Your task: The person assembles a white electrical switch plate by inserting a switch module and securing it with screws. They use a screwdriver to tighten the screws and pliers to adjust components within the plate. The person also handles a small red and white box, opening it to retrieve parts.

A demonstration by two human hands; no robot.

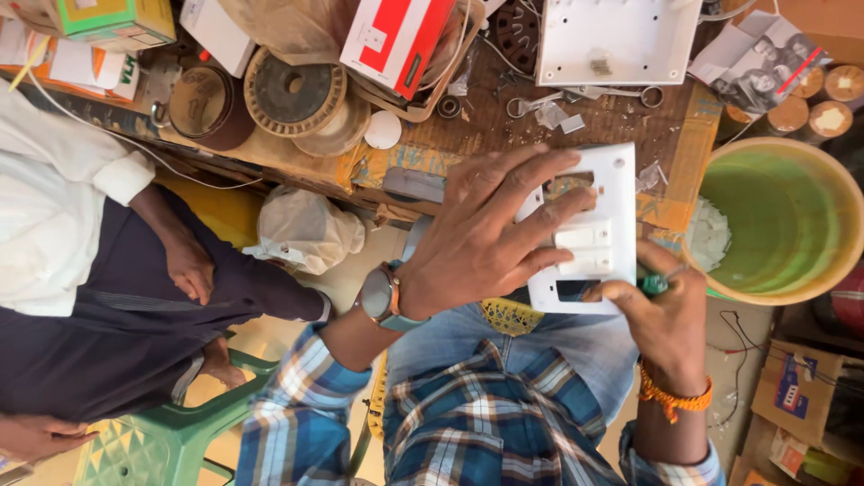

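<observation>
Head view: the cluttered wooden workbench (621, 121) is crowded with a red-and-white box (396, 36), round ribbed spools (292, 90), a second white plate (621, 36) at its far edge and scissors (580, 94) just before it. A green plastic tub (778, 216) with a tan rim is seen just beside the bench's right corner. A seated co-worker's hand (189, 265) is rested on a dark lap, well apart. The white switch plate (585, 229), smooth and rectangular, is held over the bench's near edge. The left hand (486, 238) is spread flat, fingers pressing the plate down. The right hand (661, 319) is clenched around a green-handled screwdriver (655, 284) at the plate's lower corner
</observation>
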